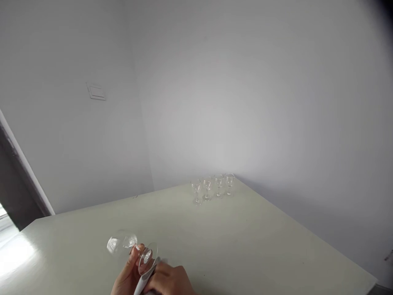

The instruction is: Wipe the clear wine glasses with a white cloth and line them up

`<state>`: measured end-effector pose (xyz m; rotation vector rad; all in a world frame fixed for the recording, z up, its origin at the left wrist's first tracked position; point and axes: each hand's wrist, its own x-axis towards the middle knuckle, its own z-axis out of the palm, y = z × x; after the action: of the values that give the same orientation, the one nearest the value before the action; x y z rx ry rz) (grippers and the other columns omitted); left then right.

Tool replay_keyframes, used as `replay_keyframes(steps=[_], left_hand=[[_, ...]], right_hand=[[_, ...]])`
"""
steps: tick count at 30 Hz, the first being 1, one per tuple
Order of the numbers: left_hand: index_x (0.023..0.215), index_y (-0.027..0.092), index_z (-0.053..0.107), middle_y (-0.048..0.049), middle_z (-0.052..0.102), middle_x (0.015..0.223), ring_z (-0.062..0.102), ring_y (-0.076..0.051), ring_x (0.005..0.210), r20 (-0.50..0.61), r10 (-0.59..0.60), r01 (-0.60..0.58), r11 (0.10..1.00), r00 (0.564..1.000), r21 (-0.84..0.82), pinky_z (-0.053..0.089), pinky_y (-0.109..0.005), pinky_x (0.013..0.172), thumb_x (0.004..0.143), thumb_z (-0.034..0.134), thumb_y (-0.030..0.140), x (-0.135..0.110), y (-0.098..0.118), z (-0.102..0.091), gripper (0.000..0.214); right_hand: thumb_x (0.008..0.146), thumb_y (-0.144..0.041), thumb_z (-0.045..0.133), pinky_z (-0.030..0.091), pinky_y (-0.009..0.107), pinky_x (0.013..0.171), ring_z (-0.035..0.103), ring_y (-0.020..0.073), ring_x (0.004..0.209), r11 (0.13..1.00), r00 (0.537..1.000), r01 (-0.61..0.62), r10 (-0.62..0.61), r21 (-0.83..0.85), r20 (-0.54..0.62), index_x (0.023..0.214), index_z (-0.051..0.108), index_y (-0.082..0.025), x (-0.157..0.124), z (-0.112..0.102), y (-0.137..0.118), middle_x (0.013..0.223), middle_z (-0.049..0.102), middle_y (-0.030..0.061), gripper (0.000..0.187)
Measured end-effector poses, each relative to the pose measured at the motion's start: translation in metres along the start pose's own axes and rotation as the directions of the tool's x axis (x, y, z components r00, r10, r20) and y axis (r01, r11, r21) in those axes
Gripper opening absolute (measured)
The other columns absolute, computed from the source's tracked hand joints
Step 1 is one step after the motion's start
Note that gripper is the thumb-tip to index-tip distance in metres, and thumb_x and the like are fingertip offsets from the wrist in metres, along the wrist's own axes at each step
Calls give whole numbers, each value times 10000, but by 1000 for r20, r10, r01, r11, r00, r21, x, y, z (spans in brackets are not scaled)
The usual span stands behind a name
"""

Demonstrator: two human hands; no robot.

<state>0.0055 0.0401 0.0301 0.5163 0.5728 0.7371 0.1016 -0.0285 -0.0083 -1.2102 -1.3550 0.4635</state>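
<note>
My left hand [128, 273] is closed around the stem of a clear stemmed glass [122, 241]. The glass lies nearly sideways in the air, its bowl to the left and slightly blurred, its round foot to the right. At that foot, my right hand [172, 280] is closed on a grey-white cloth [141, 283], which is pressed against the foot's edge. Part of the cloth is hidden beneath the fingers. Both hands are close together at the bottom of the view, above the table.
Several similar stemmed glasses [207, 189] stand upright in a row near the far corner of the pale table [245, 241]. Grey walls [245, 102] rise behind it, with a switch plate [97, 92] on the left. Bright light reflects off the table's left side.
</note>
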Motion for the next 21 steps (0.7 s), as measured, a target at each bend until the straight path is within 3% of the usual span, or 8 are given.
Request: replay_keyframes(steps=[4, 6, 9, 11, 14, 18, 20, 21], left_hand=[[701, 206, 578, 78, 513, 586, 443, -45, 477, 22, 192, -189, 976, 981, -113, 453, -185, 492, 613, 770, 199, 16, 3, -9, 212], [713, 197, 598, 77, 507, 579, 418, -40, 471, 9, 223, -223, 974, 975, -52, 440, -178, 477, 631, 758, 178, 21, 4, -16, 181], [678, 166, 626, 55, 522, 586, 473, -66, 534, -55, 212, -205, 972, 976, 115, 464, -178, 509, 586, 798, 259, 23, 5, -23, 216], [636, 155, 636, 34, 546, 630, 510, -92, 583, -87, 189, -166, 961, 978, 222, 474, -186, 526, 543, 819, 291, 22, 7, -23, 246], [562, 165, 632, 26, 514, 599, 495, -105, 557, -88, 142, -109, 946, 986, 304, 455, -197, 494, 550, 809, 286, 17, 9, -16, 214], [547, 181, 628, 42, 475, 562, 420, -81, 509, -82, 160, -130, 948, 984, 289, 418, -182, 465, 495, 833, 300, 11, 9, -7, 243], [571, 175, 630, 65, 408, 502, 356, -62, 473, -38, 160, -144, 951, 986, 275, 393, -172, 463, 499, 829, 349, 8, 8, -5, 275], [580, 170, 627, 76, 365, 472, 319, -55, 455, -5, 160, -153, 950, 987, 271, 376, -168, 457, 523, 813, 381, 6, 6, -5, 287]], right_hand=[[819, -313, 498, 363, 211, 498, 435, 120, 540, 976, 941, -166, 199, 141, -273, 778, 603, -217, 9, -21, -10, 600, 487, -24, 148], [868, -289, 393, 411, 221, 571, 484, 133, 613, 991, 951, -42, 79, 127, -297, 887, 586, -206, 16, -33, -19, 700, 525, 7, 211], [829, -198, 404, 452, 242, 711, 571, 169, 819, 945, 965, 256, -262, -204, -7, 1054, 585, -259, 22, -38, -26, 1062, 576, 63, 295], [782, -175, 473, 463, 238, 648, 592, 167, 751, 809, 926, 371, -291, -455, 239, 1080, 588, -305, 23, -33, -22, 1128, 584, 49, 345], [747, -215, 559, 454, 244, 568, 578, 161, 645, 688, 919, 389, -246, -613, 307, 1026, 617, -300, 21, -26, -11, 1036, 617, 48, 297], [756, -141, 533, 433, 229, 633, 563, 140, 731, 902, 952, 297, -251, -315, 177, 977, 653, -265, 22, -31, -4, 993, 575, 54, 281], [741, -139, 578, 408, 222, 643, 541, 130, 746, 992, 987, 127, -128, 9, 102, 930, 669, -244, 24, -34, -2, 917, 566, 36, 234], [724, -160, 622, 393, 219, 629, 528, 123, 716, 978, 995, 6, -26, 207, 95, 906, 670, -232, 25, -35, -1, 845, 565, 19, 201]])
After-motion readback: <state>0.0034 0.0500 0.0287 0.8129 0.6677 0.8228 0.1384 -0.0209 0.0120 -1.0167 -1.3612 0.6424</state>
